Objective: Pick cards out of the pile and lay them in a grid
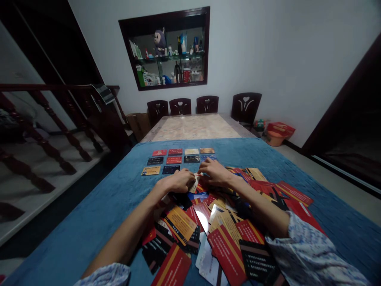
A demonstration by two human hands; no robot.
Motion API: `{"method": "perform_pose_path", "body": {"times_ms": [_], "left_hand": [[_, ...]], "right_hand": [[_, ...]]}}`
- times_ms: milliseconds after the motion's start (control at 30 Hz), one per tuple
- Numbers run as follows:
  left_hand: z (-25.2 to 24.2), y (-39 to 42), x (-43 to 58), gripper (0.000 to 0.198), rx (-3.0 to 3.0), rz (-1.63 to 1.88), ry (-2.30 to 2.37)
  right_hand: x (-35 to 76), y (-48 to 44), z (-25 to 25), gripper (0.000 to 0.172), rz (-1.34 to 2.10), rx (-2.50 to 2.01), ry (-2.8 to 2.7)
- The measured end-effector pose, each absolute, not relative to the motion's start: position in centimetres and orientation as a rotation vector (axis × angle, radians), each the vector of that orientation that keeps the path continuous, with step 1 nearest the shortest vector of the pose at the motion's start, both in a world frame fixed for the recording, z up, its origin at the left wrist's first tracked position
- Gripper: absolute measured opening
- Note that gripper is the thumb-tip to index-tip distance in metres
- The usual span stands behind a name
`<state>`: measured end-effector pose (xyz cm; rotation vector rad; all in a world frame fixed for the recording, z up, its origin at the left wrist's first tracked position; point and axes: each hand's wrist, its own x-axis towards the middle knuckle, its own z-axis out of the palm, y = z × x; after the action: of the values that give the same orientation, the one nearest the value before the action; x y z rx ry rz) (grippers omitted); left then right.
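Note:
My left hand [177,181] and my right hand [214,173] meet over a blue cloth [98,210] on a long table. Both are closed on one pale card [197,183] held between them. Just beyond the hands lie neat rows of cards [175,160], red, black and tan, face up. Under and around my forearms spreads a loose pile of cards [220,230] in red, orange, black and white, overlapping one another.
Bare marble tabletop [193,127] extends past the cloth to several dark chairs [208,104] at the wall. A wall niche [168,49] holds bottles and a plush toy. A wooden stair railing [59,119] runs at left. A red basin [279,133] sits on the floor right.

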<state>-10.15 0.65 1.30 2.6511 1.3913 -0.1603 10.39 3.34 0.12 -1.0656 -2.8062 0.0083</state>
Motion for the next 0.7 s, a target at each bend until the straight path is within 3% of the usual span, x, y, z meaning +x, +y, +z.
{"method": "perform_pose_path", "body": {"times_ms": [267,700], "left_hand": [[1.2,0.4,-9.3,0.046,2.618,-0.187,1.323],[1.6,-0.2,-8.6,0.025,2.695,-0.204,1.352]], "right_hand": [[10.3,3.1,-0.4,0.023,0.041,-1.135,-2.839],[9.9,2.9,-1.3,0.022,0.049,-1.17,-2.818]]}}
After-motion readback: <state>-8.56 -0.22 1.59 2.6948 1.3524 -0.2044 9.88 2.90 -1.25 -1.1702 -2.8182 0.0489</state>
